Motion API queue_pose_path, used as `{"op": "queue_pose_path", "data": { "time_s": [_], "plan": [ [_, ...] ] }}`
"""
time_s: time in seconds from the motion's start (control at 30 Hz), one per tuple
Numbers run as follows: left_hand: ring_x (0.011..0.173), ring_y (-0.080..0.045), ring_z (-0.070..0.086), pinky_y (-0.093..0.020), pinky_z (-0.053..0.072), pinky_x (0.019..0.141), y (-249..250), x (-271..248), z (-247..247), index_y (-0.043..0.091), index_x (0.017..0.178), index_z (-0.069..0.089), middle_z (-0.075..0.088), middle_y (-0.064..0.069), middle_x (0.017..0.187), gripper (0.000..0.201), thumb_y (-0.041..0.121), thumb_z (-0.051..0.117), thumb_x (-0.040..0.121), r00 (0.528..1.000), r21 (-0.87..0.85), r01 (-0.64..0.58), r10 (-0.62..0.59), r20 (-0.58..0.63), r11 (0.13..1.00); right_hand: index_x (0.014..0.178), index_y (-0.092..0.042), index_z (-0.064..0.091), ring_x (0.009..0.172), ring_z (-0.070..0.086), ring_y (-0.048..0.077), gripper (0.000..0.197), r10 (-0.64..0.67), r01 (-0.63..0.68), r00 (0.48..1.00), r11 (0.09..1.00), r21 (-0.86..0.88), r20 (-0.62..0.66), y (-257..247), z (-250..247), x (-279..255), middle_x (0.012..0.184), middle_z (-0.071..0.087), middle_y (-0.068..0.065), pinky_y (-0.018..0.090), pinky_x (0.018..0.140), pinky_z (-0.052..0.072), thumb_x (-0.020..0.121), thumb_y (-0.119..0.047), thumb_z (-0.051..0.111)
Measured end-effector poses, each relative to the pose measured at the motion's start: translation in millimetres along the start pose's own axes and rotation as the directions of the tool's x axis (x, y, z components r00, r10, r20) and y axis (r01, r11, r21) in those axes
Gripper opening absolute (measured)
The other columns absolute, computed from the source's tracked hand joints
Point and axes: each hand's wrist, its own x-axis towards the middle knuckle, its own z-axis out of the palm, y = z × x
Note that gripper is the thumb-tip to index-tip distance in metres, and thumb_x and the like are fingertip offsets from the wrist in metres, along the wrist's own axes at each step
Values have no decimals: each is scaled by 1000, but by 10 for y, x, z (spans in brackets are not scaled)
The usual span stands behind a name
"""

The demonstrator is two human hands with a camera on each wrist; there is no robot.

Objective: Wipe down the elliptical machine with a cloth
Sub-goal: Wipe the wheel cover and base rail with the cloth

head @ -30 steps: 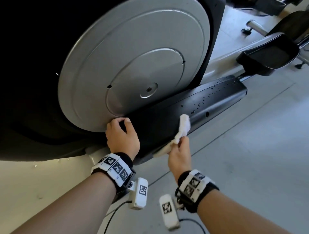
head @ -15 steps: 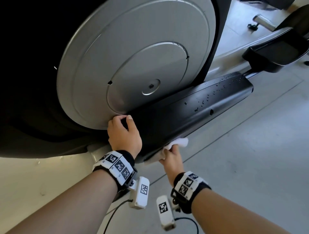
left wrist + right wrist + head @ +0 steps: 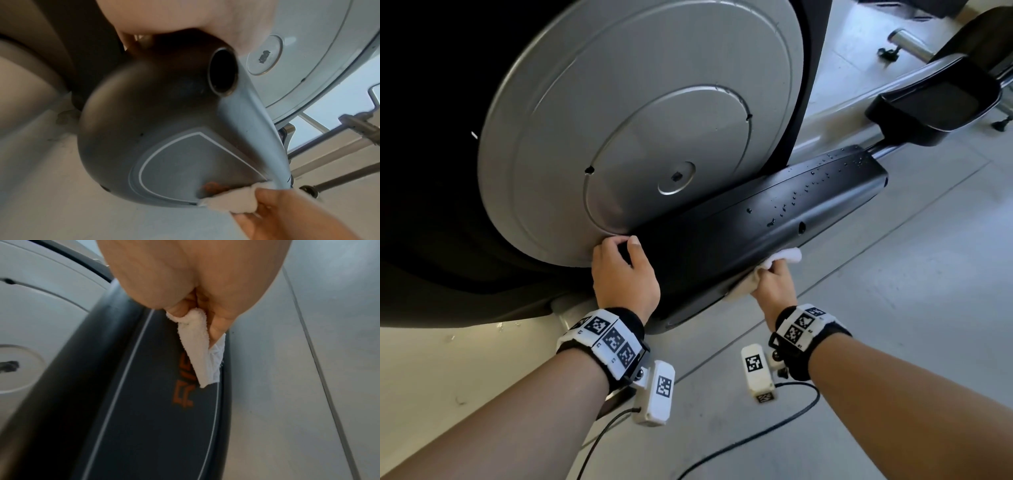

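Head view: right hand (image 3: 772, 284) pinching cloth (image 3: 784, 256) at crank cover's (image 3: 756, 219) bottom edge; left hand (image 3: 625, 274) curling onto its top edge by the disc (image 3: 619, 130); risking missing droplets (image 3: 825, 178), cloth slipping off.

The right hand (image 3: 774, 284) has dragged the cloth (image 3: 784, 256) down to the black arm's (image 3: 756, 222) lower edge.

The crank arm (image 3: 756, 233) lies before the disc (image 3: 619, 120), pedal (image 3: 935, 102) at its far right end.
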Motion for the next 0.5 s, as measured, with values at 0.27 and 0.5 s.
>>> {"op": "queue_pose_path", "data": {
  "time_s": [0.27,0.5],
  "plan": [
    [116,-24,59,-34,46,94,191,14,-147,11,126,64,62,-6,122,24,17,51,106,964,207,-246,217,154,947,89,-24,53,71,59,16,14,-245,211,963,945,-249,-114,-402,-266,-350,80,62,-4,27,58,43,101,-30,50],
    [119,-29,58,-42,45,102,602,42,77,10,127,65,65,-8,126,28,17,58,101,883,286,-434,340,323,854,114,-31,44,80,57,-2,22,-616,588,783,684,-432,90,-961,-203,-445,94,58,-16,8,63,43,100,-34,61]
  ]
}}
